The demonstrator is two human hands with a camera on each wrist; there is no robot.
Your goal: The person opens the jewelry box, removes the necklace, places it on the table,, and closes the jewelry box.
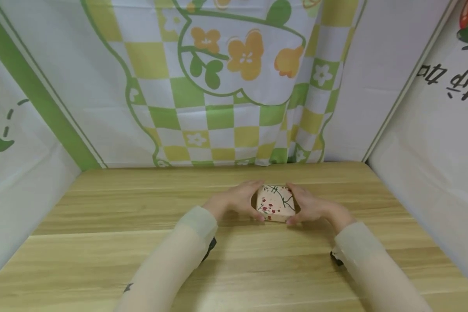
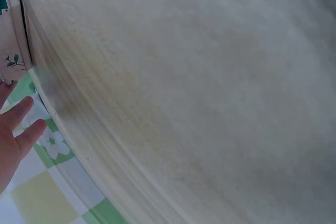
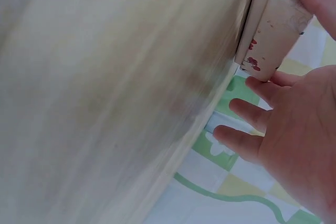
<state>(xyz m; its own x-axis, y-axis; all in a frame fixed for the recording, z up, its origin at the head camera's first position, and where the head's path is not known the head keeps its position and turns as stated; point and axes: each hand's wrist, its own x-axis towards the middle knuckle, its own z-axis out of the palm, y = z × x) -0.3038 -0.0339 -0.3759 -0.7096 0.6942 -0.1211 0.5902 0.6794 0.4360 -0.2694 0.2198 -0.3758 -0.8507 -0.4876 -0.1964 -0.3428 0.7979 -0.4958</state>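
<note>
A small cream box printed with red blossoms and dark branches sits on the wooden table. My left hand grips its left side, thumb at the near corner and fingers toward the far corner. On the opposite side, my right hand holds it the same way. The right wrist view shows the thumb and a finger of that hand against the box, while the other fingers are spread apart. Only part of the box and of the left hand comes into the left wrist view.
The wooden table reaches back to a hanging cloth with green and yellow checks and flowers. White printed panels stand at the left and right of the table.
</note>
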